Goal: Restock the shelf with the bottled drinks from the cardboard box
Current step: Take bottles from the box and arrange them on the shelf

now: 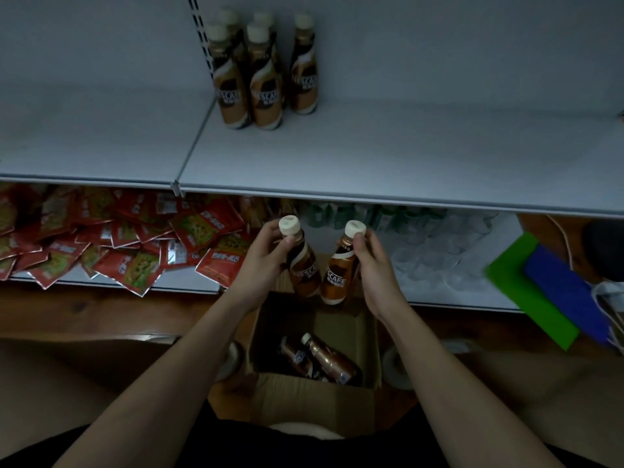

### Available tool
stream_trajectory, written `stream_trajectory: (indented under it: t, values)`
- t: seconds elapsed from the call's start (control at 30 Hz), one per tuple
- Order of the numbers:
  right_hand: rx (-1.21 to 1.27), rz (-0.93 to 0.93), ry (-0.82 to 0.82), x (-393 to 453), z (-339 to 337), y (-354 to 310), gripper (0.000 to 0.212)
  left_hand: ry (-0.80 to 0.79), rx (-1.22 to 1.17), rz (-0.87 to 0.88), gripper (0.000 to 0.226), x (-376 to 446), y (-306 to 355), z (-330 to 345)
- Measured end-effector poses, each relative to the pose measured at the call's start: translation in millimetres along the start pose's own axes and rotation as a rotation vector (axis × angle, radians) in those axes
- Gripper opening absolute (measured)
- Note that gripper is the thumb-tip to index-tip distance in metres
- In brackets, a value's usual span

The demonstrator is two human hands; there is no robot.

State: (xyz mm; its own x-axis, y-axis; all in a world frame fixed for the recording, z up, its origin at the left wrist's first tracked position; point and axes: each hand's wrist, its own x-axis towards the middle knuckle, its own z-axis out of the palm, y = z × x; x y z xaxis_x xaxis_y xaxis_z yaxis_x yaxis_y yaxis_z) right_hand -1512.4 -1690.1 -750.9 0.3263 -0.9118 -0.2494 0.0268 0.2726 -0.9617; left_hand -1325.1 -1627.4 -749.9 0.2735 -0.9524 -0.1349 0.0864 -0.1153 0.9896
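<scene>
My left hand point(266, 261) grips a brown coffee bottle point(304, 268) with a cream cap, held upright. My right hand point(371, 265) grips a second bottle point(339, 275) of the same kind, right beside the first. Both hang above the open cardboard box point(369, 336) on the floor, just below the front edge of the white shelf point(371, 157). Two more bottles point(324, 358) lie on their sides inside the box. Several bottles point(263, 72) stand upright at the back of the shelf, left of its middle.
The lower shelf holds a heap of red snack packets point(111, 241) on the left and clear plastic-wrapped bottles point(439, 251) on the right. A green and blue flat object point(547, 292) leans at the far right. A shelf divider point(196, 143) runs front to back.
</scene>
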Motion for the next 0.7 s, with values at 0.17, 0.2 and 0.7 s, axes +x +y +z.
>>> stream_trajectory:
  t: [0.17,0.2,0.7]
  values:
    - [0.007,-0.073,-0.013,12,5,-26,0.028,-0.025,0.039,0.083,0.026,7,28,0]
    - [0.012,-0.087,-0.012,14,6,-33,0.030,-0.036,0.041,0.093,0.027,9,35,0]
    - [-0.047,-0.409,-0.021,65,13,-168,0.014,-0.077,0.268,0.429,0.030,76,165,11]
